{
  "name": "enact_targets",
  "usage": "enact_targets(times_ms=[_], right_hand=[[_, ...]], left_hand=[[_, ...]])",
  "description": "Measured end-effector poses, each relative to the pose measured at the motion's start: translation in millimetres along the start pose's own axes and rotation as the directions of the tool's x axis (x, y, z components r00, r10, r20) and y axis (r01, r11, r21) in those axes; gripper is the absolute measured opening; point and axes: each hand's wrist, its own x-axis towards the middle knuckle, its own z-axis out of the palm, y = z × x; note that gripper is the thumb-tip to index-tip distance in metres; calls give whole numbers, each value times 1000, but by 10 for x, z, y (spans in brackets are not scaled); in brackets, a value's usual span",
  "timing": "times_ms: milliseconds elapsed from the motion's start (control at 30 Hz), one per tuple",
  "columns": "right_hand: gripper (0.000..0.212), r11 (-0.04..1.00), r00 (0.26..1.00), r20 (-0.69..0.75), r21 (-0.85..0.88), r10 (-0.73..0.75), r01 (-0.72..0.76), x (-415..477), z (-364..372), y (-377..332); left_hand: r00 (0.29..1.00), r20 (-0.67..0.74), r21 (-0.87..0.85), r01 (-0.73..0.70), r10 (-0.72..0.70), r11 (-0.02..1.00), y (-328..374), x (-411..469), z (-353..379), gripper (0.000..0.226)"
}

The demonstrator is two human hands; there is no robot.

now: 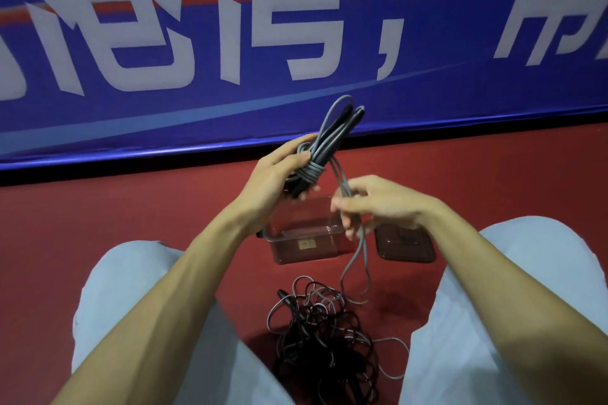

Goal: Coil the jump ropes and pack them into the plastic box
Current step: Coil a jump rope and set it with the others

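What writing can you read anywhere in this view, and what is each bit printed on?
Blue banner: large white Chinese characters and one comma, ","; the tops are cut off by the frame and the strokes are blurred, so the characters are not reliably readable.
Sticker on the front wall of the plastic box: too small to read.
No other text shows.

Large white Chinese characters (302, 21) are running across a blue banner (460, 92) at the back. The frame is cropping their tops and outer edges, and blur is keeping them from a sure reading. A white comma (390, 43) is sitting plainly between two of them. A small pale label (305, 244) is showing on the front wall of the plastic box (286, 255), its print too small to read.
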Motion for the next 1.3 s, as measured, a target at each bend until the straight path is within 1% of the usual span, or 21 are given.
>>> enact_targets(times_ms=[67, 133, 233, 333, 400, 433, 500, 567, 633, 700, 733, 800, 867, 933, 1000, 1100, 1167, 1233, 1267, 1300], right_hand=[[10, 974, 997, 29, -220, 66, -58, 24, 30, 62], [8, 927, 996, 31, -370, 80, -63, 54, 43, 98], [7, 883, 997, 20, -465, 77, -59, 43, 42, 87], [13, 869, 996, 63, -494, 59, -20, -5, 45, 47], [20, 837, 998, 53, -547, 19, 13, -44, 55, 4], [25, 804, 999, 33, -594, -28, 42, -55, 58, -18], [36, 702, 989, -8, -705, -146, 98, -73, 61, -43], [37, 565, 970, -5, -814, -243, 137, -89, 78, -54], [39, 455, 949, 29, -873, -313, 176, -103, 127, -69], [45, 385, 919, 48, -899, -392, 211, -105, 169, -91], [45, 371, 897, 41, -901, -440, 223, -105, 178, -101], [36, 384, 846, -6, -893, -534, 236, -94, 168, -95], [24, 428, 791, -86, -873, -606, 233, -72, 146, -62], [14, 501, 736, -196, -838, -648, 218, -39, 119, -17], [14, 608, 713, -336, -779, -615, 157, -2, 78, 18], [25, 802, 728, -524, -594, -442, 59, 58, 18, 43], [26, 904, 739, -591, -424, -325, 58, 76, 3, 29], [21, 972, 778, -589, -200, -219, 123, 55, -15, -6], [19, 984, 818, -550, -53, -170, 169, 35, -36, -12], [17, 975, 863, -489, 98, -126, 198, 14, -61, -13]], left_hand=[[998, -68, 40, 9, -6, 999, -17, 17, -11, 20], [992, -128, 89, 29, -17, 996, -76, 55, -57, 11], [984, -176, 177, 49, -17, 983, -154, 102, -112, 9], [981, -196, 359, 61, 12, 931, -202, 120, -137, 12], [983, -182, 513, 75, 23, 855, -233, 124, -173, 24], [986, -164, 609, 80, 26, 789, -251, 123, -194, 31], [994, -104, 769, 68, 19, 635, -284, 116, -219, 43], [999, -34, 844, 32, -7, 535, -305, 115, -218, 47], [997, 44, 891, -11, -62, 454, -322, 112, -214, 46], [984, 119, 924, -61, -134, 378, -337, 102, -210, 42], [975, 155, 935, -92, -162, 343, -340, 90, -199, 39], [960, 216, 943, -158, -180, 292, -354, 59, -163, 33], [953, 265, 935, -216, -150, 281, -348, 31, -122, 31], [948, 299, 921, -255, -114, 295, -335, 24, -111, 28], [939, 327, 907, -280, -107, 314, -322, 22, -113, 27], [935, 345, 891, -297, -85, 343, -294, -3, -83, 32], [933, 358, 867, -316, -40, 386, -277, -16, -56, 23], [935, 355, 816, -303, -13, 492, -247, -6, -67, 14], [938, 345, 780, -280, -12, 560, -225, 2, -85, 10], [942, 337, 735, -254, -13, 629, -200, 9, -100, 8]])
